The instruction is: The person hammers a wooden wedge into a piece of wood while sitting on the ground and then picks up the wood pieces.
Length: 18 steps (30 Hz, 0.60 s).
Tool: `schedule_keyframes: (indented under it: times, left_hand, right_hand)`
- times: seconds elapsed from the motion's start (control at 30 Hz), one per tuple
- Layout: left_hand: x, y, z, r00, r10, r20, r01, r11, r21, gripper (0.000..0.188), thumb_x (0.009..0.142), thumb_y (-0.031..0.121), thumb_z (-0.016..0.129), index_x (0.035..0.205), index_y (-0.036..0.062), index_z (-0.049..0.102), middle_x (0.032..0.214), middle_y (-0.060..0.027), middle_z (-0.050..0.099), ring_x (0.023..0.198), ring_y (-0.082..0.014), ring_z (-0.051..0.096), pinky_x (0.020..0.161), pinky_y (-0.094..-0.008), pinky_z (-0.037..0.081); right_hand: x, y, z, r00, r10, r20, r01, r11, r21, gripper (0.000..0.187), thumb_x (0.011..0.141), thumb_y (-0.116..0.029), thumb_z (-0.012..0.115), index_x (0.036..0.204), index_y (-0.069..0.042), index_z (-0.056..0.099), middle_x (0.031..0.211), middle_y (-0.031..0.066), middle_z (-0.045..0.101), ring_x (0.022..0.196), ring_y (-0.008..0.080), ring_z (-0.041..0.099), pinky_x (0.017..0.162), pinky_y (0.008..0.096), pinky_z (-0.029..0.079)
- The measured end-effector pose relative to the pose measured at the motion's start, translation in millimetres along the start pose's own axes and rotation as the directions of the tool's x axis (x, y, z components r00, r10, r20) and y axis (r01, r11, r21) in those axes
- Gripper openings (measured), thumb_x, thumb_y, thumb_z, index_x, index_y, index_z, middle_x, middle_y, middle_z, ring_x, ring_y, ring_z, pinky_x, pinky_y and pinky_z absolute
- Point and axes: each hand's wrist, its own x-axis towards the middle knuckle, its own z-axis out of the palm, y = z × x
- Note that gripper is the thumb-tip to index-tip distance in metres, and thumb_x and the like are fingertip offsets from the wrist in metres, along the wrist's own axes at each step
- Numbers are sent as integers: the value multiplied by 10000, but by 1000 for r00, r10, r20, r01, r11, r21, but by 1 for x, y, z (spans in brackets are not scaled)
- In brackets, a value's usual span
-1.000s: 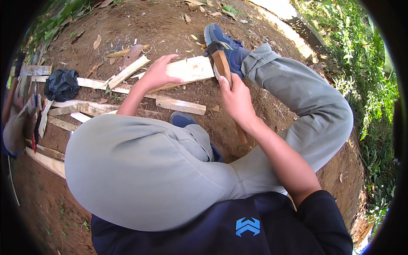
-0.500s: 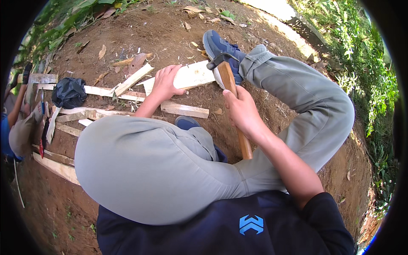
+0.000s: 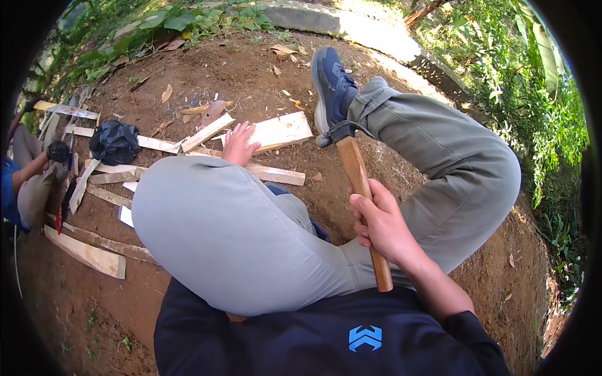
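Observation:
My right hand (image 3: 382,219) is wrapped round the wooden handle of a hammer (image 3: 356,166), whose dark metal head is beside my right shoe. The handle's lower end reaches my lap. Ahead on the ground lies a pale, flat wooden board (image 3: 282,130). My left hand (image 3: 238,144) is at the board's left end with its fingers stretched out and apart, seemingly touching it. Close by that hand are a narrow wood strip (image 3: 210,133) and a longer piece of wood (image 3: 276,173). My raised left knee hides the left forearm.
Several wood strips lie to the left, near a crumpled black plastic bag (image 3: 115,142). Another person's gloved hand (image 3: 58,151) and a saw (image 3: 66,110) are at the far left. Leafy plants (image 3: 501,125) edge the right side; a concrete curb (image 3: 301,19) runs behind.
My right hand has drawn back toward my body with the hammer, its head now lower beside the shoe. My left hand has slid leftward to the board's end.

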Motion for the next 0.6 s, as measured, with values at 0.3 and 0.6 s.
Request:
schedule_keyframes:
  times: [0.3, 0.6]
  left_hand:
    - [-6, -3, -8, 998, 25, -58, -29, 997, -75, 693, 918, 331, 744, 1529, 124, 491, 1515, -122, 506, 1465, -333, 397, 1238, -575, 220]
    - [-6, 4, -13, 991, 113, -75, -92, 966, 242, 708, 953, 352, 679, 1567, 114, 418, 1470, -148, 485, 1421, -323, 394, 1227, -562, 215]
  right_hand:
    - [43, 14, 9, 998, -48, 49, 62, 942, -330, 192, 1048, -182, 536, 1164, -30, 519, 820, 54, 528, 611, 154, 505, 543, 325, 425]
    - [154, 22, 43, 953, -288, 89, 264, 655, -708, 352, 1041, -233, 536, 1199, 81, 555, 1013, 349, 674, 1032, 532, 646, 896, 539, 494]
